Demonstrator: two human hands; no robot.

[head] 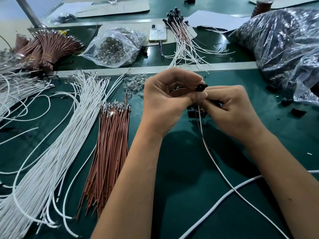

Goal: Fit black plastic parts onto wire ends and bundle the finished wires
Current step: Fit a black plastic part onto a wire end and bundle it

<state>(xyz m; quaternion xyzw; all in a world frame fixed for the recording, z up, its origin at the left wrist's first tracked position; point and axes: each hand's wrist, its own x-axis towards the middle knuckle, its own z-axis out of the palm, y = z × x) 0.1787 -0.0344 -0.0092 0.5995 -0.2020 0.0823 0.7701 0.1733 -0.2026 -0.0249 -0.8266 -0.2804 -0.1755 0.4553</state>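
Observation:
My left hand (165, 99) pinches a small black plastic part (200, 87) between thumb and fingertips, above the green table. My right hand (229, 107) is curled right beside it and grips a thin white wire (214, 163) and a brown wire (201, 130) that hang down toward me. The wire ends are hidden between the two hands. A loose pile of white wires (72, 128) and a pile of brown wires (110, 147) lie to the left. Finished wires with black parts (181, 33) lie at the back.
A clear bag of small glass bulbs (115, 45) and loose bulbs (136, 83) sit behind the hands. A big plastic bag of black parts (283, 45) fills the right. A phone (158, 32), bundled brown wires (46, 47) and a thick white cable (229, 192) are also here.

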